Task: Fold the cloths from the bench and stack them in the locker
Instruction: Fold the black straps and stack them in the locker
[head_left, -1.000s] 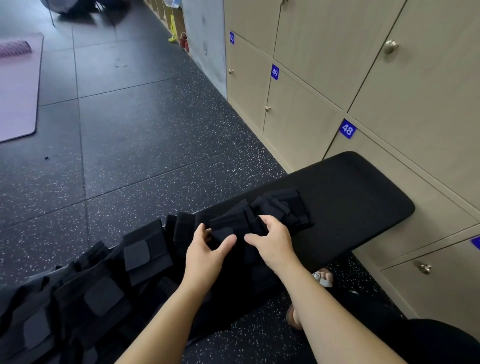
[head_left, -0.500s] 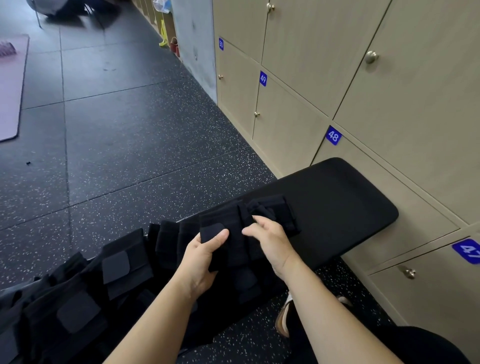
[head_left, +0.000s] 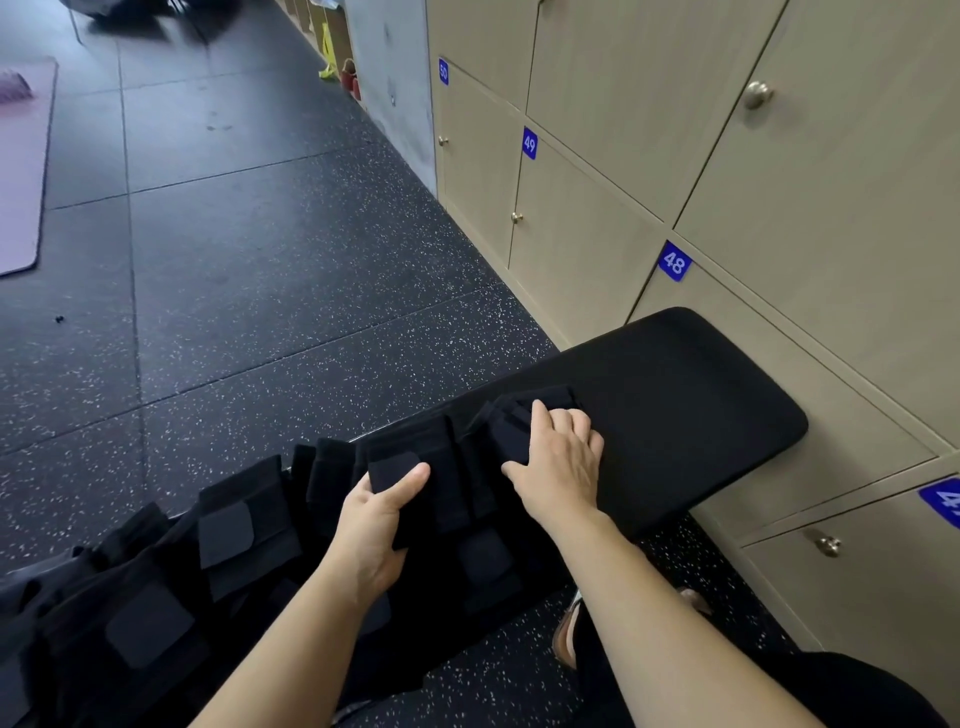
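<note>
black cloth flap (head_left: 390, 466) pinched in left grip (head_left: 371, 530), right grip (head_left: 561, 462) clamped over folded bundle (head_left: 506, 430)

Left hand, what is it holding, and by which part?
The left hand grips a black cloth by its near end, with the thumb on top of the rounded patch. The right hand curls over the folded bundle from above.

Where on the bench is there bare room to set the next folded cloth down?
Free: the right end of the bench, between the folded stack under the right hand and the lockers. Crowded: left of the cloth in the left hand, where unfolded cloths cover the bench.
</note>
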